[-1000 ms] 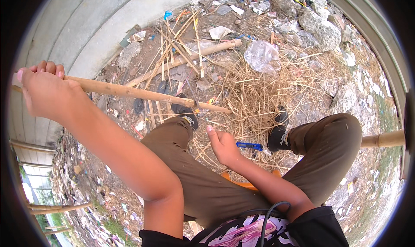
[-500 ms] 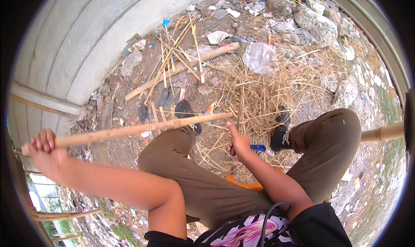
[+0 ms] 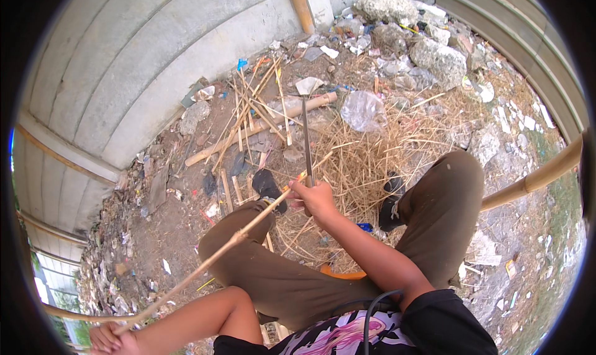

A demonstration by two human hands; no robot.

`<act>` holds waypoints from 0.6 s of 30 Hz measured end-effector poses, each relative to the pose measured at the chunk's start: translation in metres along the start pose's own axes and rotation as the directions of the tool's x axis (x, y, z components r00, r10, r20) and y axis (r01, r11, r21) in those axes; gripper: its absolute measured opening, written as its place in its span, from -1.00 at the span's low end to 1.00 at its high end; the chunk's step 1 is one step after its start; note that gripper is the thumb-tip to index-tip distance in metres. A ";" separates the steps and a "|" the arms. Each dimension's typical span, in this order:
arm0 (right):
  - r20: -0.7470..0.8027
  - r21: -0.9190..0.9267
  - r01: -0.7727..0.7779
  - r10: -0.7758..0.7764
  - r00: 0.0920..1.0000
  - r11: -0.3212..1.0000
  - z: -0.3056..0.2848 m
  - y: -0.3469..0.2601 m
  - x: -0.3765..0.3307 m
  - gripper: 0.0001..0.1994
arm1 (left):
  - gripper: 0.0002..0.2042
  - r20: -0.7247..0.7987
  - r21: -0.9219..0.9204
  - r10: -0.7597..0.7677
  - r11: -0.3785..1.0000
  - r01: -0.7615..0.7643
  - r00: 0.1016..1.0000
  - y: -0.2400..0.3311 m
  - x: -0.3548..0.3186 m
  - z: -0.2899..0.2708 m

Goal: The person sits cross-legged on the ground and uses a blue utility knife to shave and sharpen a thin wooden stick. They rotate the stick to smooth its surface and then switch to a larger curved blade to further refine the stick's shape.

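Observation:
My left hand (image 3: pixel 113 339), low at the left edge, is closed around the near end of a long bamboo strip (image 3: pixel 241 235). The strip slants up and right over my left knee, its far end crossing near the base of a knife's blade. My right hand (image 3: pixel 315 200) grips the handle of this knife (image 3: pixel 306 134), whose long dark blade points away from me. Right beside the strip are my right fingers; whether they also touch it, I cannot tell.
Split bamboo strips (image 3: pixel 251 107) lie crossed over a thicker bamboo pole (image 3: pixel 217 145). Between my feet is a heap of shavings (image 3: pixel 360 162), with a clear plastic bag (image 3: pixel 363 111) beyond. Rocks (image 3: pixel 437 62) and litter lie near a concrete wall (image 3: pixel 155 63). A bamboo pole (image 3: pixel 534 181) juts in at right.
My left hand has dropped toward me, tilting the strip more steeply. My right hand has moved left and away, up to the strip, and the knife's blade now shows plainly.

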State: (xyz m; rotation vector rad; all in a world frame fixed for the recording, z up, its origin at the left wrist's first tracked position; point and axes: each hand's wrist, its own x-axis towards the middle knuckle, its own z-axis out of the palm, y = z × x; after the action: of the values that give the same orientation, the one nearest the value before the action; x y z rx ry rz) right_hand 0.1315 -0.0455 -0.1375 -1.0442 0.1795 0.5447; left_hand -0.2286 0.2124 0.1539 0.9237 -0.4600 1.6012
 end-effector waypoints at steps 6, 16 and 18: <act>-0.151 0.090 0.415 -0.399 0.904 0.906 0.014 -0.121 -0.005 -0.84 | -0.63 0.087 -0.509 -0.286 0.811 0.289 0.954 -0.140 0.037 -0.053; -0.109 0.065 0.770 -0.762 0.638 0.635 0.013 -0.261 0.008 -0.90 | -0.22 -0.521 0.837 -0.625 -0.239 0.493 0.581 -0.326 -0.044 -0.004; -0.125 0.042 0.771 -0.762 0.635 0.635 0.015 -0.265 0.017 -0.90 | -0.29 -0.568 0.778 -0.787 -0.419 0.468 0.239 -0.328 -0.046 0.022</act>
State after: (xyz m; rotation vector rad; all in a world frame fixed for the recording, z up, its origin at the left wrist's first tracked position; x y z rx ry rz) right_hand 0.2789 -0.1287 0.0671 -0.9484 -0.1695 -0.3073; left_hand 0.0907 0.2494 0.0702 1.8724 1.1359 0.1747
